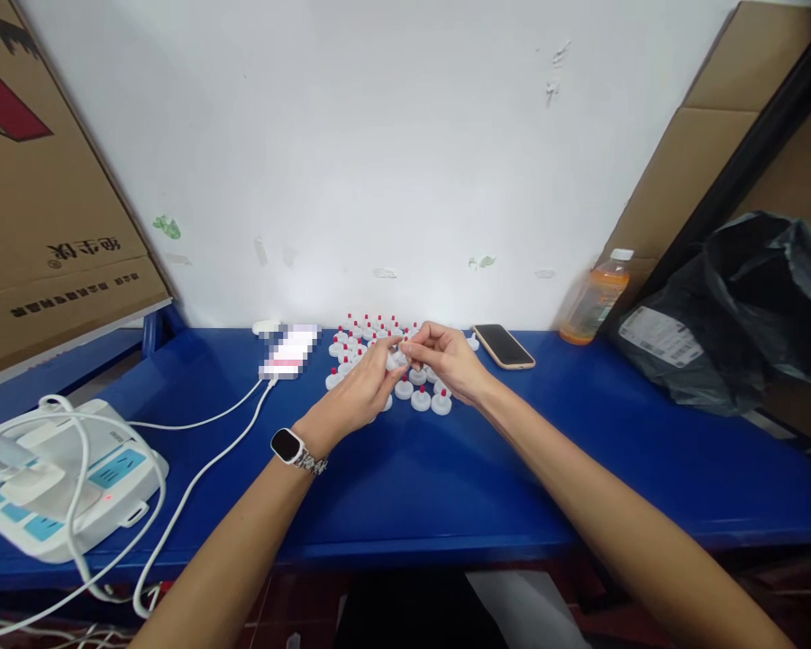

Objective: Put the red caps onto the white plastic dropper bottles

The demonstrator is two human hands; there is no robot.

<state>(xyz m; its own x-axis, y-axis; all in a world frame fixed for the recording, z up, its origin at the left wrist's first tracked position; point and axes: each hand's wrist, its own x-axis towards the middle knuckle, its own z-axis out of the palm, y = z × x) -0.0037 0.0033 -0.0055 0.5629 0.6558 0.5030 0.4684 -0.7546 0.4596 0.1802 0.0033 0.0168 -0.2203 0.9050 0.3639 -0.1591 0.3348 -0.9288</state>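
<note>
Caps [378,335]: many stand in rows, red-tipped. Your left hand [361,386] and right hand [446,359] pinch one small piece together above them.

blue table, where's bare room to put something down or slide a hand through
The blue table is bare in front, between the power strip and the black bag. A smaller bare patch lies between the dark phone and that bag. The back middle is crowded with white caps, under both hands.
</note>
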